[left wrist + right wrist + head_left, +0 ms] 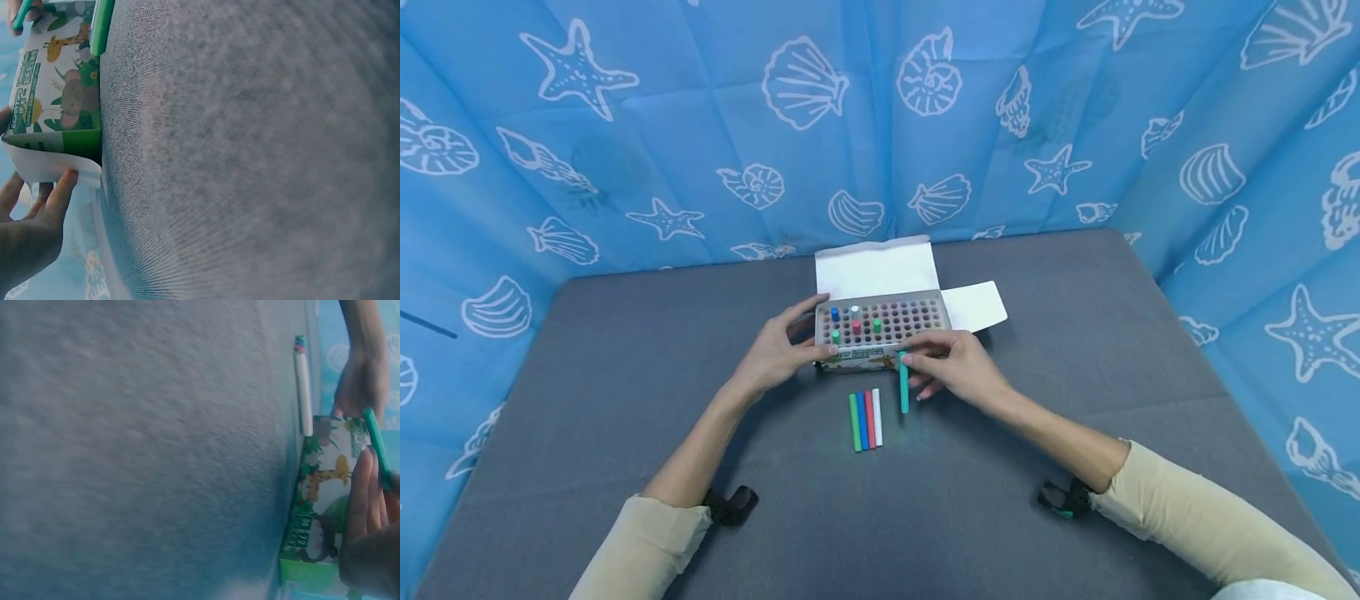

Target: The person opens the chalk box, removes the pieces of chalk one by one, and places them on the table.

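Observation:
An open cardboard box (pixel 859 360) with rows of round holes in its top stands on the table, its front printed with cartoon animals. My left hand (pixel 778 346) holds the box's left end, thumb at the front corner and fingers spread round the side. My right hand (pixel 958 367) pinches a turquoise chalk stick (pixel 904 385) upright just in front of the box. Several chalks, among them a red one (pixel 856 327), poke out of the holes. In front of the box lie a green (pixel 854 423), a blue, a red and a white chalk (pixel 877 418), side by side.
The box's white lid (pixel 877 271) is folded back, and a side flap (pixel 975 307) sticks out at the right. The grey cloth-covered table (pixel 1037 275) reaches a blue curtain (pixel 880 150) with shell prints. Black straps (pixel 733 506) sit on both forearms.

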`<state>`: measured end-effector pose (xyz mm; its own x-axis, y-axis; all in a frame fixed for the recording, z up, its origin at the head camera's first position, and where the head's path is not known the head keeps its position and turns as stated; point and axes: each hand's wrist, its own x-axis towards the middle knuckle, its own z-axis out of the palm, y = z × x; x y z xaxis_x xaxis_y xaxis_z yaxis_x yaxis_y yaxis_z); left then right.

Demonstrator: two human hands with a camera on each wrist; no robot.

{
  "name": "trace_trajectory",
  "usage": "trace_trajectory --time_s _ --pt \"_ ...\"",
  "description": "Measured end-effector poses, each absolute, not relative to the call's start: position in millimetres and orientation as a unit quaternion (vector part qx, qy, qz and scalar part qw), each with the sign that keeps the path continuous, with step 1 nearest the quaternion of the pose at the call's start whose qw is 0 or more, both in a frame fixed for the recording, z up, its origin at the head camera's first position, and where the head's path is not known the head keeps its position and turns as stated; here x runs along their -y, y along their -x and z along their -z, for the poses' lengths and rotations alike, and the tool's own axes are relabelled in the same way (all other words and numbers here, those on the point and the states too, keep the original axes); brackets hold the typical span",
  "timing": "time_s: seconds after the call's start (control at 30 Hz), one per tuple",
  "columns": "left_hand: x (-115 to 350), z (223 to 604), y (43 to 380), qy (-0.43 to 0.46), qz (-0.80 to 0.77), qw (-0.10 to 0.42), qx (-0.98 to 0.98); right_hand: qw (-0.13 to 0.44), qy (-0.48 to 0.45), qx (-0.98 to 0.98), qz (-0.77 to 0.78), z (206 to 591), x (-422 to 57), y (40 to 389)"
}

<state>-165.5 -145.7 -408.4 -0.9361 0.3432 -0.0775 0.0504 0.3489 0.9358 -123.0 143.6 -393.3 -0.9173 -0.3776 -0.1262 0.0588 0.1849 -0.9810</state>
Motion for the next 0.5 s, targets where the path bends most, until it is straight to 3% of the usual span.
trace_trajectory --time_s 0.5 --pt "145 407 164 -0.119 -0.557 0.129 -0.812 0.215 0.099 -0.748 0.620 415 -138 117"
